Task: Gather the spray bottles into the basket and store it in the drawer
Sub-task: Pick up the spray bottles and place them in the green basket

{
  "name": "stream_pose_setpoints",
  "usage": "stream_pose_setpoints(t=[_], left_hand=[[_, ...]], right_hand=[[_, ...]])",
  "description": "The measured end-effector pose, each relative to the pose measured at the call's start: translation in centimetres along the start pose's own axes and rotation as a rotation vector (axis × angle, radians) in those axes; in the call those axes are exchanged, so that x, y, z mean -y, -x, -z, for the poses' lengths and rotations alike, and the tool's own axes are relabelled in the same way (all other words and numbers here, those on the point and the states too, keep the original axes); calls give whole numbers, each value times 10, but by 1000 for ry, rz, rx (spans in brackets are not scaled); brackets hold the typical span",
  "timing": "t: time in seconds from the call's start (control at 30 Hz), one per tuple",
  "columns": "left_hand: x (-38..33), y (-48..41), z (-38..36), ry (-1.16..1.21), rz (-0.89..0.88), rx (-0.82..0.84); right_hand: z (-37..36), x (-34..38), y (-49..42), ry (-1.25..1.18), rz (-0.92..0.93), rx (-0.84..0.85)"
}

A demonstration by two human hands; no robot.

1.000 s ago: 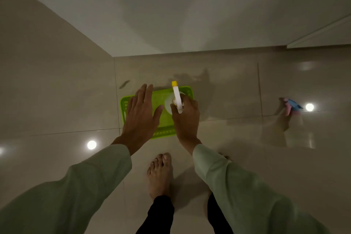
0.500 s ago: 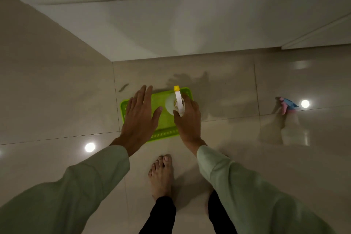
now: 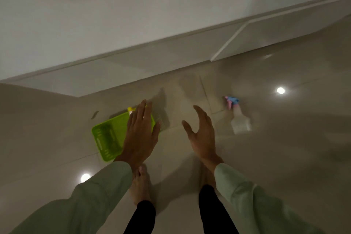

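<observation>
Green basket (image 3: pixel 109 138) sits on the tiled floor (image 3: pixel 47 129), yellow-capped bottle (image 3: pixel 130 110) at its far end, mostly hidden behind my left hand (image 3: pixel 141 135), fingers spread, empty. My right hand (image 3: pixel 202 135) is splayed, holding nothing. Second spray bottle (image 3: pixel 239 119) stands well right, pink-blue trigger.

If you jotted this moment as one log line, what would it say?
left hand: open, over green basket | right hand: open, empty | pink-and-blue spray bottle: on floor, uncollected
</observation>
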State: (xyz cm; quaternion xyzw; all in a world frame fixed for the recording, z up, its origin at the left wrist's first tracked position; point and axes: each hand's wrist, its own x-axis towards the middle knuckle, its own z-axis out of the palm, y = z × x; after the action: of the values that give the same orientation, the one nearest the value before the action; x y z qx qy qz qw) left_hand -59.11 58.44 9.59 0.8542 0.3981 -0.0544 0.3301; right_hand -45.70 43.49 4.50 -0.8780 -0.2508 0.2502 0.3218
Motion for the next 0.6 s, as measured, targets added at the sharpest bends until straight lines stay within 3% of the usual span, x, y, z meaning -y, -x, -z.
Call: stream_pose_setpoints(t=[0.27, 0.6], left_hand=[[-101, -43, -90, -74, -154, 123], [-149, -120, -231, -155, -194, 256]], right_hand=[[101, -108, -37, -21, -214, -85], [120, -262, -129, -6, -475, 63]])
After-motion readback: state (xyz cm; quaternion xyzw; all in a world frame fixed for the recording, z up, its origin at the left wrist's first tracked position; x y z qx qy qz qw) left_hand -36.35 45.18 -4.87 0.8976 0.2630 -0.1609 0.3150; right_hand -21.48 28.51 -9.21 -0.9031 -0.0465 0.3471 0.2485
